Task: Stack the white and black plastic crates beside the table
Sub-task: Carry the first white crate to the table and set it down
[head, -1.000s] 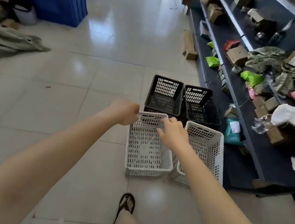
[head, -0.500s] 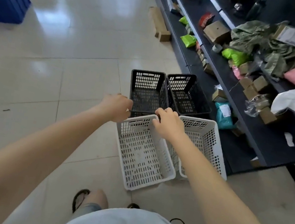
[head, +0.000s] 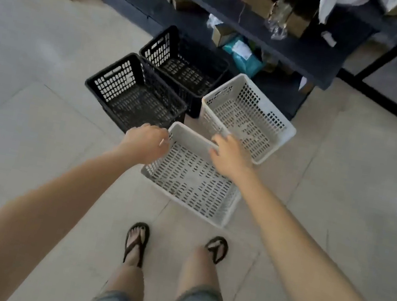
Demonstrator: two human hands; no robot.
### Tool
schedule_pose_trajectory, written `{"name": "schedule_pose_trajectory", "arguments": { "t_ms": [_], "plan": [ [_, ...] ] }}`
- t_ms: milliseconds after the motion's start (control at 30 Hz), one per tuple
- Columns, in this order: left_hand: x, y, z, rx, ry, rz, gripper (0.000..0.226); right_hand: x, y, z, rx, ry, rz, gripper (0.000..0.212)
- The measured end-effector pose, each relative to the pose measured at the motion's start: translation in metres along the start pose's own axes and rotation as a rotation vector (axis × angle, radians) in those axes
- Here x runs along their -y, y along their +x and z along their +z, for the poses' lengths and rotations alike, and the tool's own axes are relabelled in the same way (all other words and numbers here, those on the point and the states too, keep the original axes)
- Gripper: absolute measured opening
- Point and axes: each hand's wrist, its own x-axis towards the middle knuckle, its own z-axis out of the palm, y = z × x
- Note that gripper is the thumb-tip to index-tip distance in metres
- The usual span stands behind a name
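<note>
Near white crate (head: 192, 178): we hold it by its far rim, tilted, directly in front of our feet; we judge it is coming off the floor so it can drop into another crate.
Left hand (head: 146, 143): fingers curled around the rim's left corner; the fingertips are tucked under, out of sight.
Right hand (head: 228, 157): fingers closed over the rim's right corner, thumb hidden behind the plastic.
Why two hands: a grip at both corners keeps the wide, light crate level and easy to aim.
Far white crate (head: 248, 116): just beyond the held one, to its right, upright on the floor, mouth open; the likely base for nesting, we think.
Black crates (head: 135, 94): two side by side, beyond the held crate to its left, touching or nearly so; upright, unstacked.
Table (head: 277, 44): dark, beyond all four crates; its top is cut off by the frame.
Hard to make out: whether the held crate's near edge touches the floor; goods on the table are blurred.
</note>
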Motion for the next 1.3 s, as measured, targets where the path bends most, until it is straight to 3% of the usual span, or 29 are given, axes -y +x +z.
{"name": "schedule_pose_trajectory", "arguments": {
  "t_ms": [300, 433, 867, 1000, 1167, 1300],
  "plan": [
    [0.027, 0.025, 0.082, 0.217, 0.032, 0.036, 0.035, -0.036, -0.008, 0.098, 0.147, 0.074, 0.283, 0.038],
    [0.037, 0.069, 0.119, 0.236, 0.050, 0.091, 0.037, -0.058, 0.005, 0.148, 0.140, 0.110, 0.394, 0.038],
    [0.136, 0.217, 0.293, 0.415, 0.130, 0.014, 0.053, -0.122, 0.088, 0.323, 0.209, 0.258, 0.727, 0.041],
    [0.155, 0.256, 0.335, 0.409, 0.113, -0.079, 0.051, -0.155, 0.103, 0.366, 0.181, 0.288, 0.842, 0.044],
    [0.156, 0.297, 0.379, 0.324, -0.123, -0.140, 0.050, -0.185, 0.117, 0.401, 0.171, 0.286, 0.992, 0.060],
    [0.143, 0.311, 0.381, 0.141, -0.271, -0.282, 0.044, -0.205, 0.121, 0.417, 0.072, 0.624, 1.034, 0.084]
  ]
}}
